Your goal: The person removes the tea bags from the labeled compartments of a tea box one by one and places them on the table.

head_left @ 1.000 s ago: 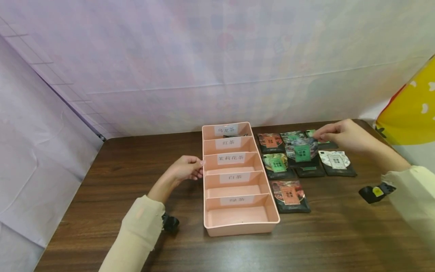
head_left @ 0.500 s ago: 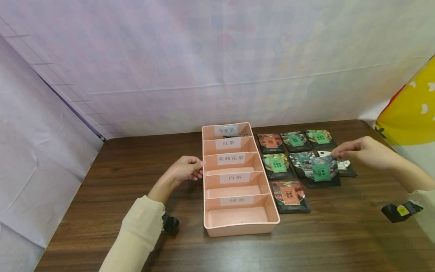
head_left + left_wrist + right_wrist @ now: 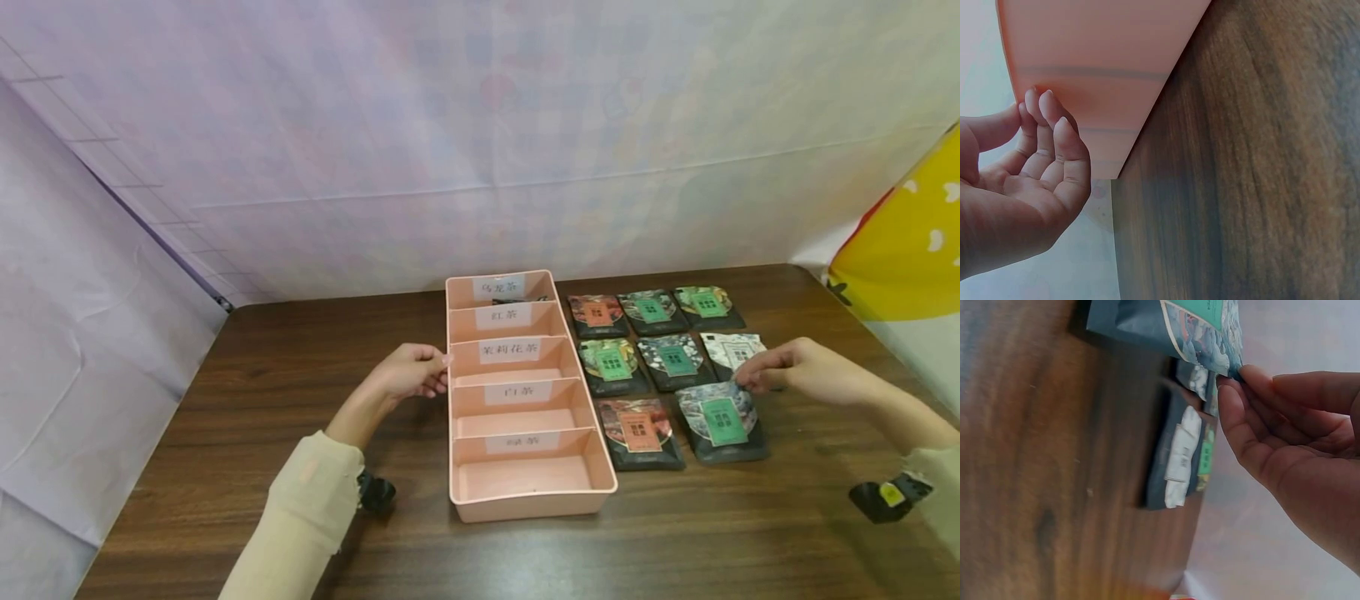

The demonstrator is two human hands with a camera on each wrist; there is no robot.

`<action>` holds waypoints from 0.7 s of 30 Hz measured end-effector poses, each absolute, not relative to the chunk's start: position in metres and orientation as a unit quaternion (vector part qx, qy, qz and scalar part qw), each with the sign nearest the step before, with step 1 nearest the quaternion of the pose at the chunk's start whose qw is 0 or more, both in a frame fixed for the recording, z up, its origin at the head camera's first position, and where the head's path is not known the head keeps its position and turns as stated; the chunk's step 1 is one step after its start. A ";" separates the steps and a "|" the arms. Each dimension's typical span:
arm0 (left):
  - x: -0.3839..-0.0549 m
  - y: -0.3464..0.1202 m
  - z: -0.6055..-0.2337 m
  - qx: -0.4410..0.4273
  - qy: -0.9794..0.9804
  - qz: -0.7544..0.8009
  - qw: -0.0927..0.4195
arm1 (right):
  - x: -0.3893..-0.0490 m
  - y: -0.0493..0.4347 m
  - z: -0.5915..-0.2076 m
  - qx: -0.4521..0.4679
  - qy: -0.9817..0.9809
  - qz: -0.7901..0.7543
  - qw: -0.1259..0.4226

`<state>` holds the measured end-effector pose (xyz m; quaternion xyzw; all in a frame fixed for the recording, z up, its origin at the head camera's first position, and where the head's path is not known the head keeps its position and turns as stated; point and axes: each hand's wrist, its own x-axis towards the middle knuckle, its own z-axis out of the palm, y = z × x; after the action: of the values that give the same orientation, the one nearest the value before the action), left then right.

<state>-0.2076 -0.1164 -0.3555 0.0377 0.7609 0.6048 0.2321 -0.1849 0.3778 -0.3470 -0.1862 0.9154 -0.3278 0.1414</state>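
My right hand pinches the top right corner of a dark tea sachet with a green label. In the right wrist view this sachet tilts, its corner between thumb and fingers. It is low over the table, in front of a white-labelled tea sachet that the fingers partly cover. My left hand holds the left rim of a pink divided box, and in the left wrist view its curled fingers lie against the outer wall, thumb at the rim.
Several other tea sachets lie in rows right of the box, including a red-labelled one and a green-labelled one. Paper labels mark the compartments; a dark packet shows in the farthest. A pale curtain hangs behind the wooden table.
My right hand has carried the green-labelled sachet from over the middle row toward the front right, lowering it beside the red-labelled one. My left hand and the box have stayed put.
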 end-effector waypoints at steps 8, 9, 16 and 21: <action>-0.208 -0.117 -0.357 0.037 0.761 0.605 0.232 | -0.184 0.379 -0.359 -0.215 0.899 -0.344 0.167; -0.208 -0.117 -0.356 0.036 0.761 0.605 0.232 | -0.184 0.378 -0.360 -0.217 0.897 -0.346 0.169; -0.208 -0.117 -0.356 0.035 0.761 0.604 0.233 | -0.184 0.376 -0.365 -0.223 0.890 -0.355 0.180; -0.208 -0.117 -0.356 0.034 0.762 0.603 0.233 | -0.183 0.374 -0.367 -0.213 0.887 -0.365 0.189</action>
<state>-0.2083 -0.1167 -0.3564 0.0339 0.7623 0.6030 0.2326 -0.1831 0.3737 -0.3665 -0.2127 0.8866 -0.3646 0.1891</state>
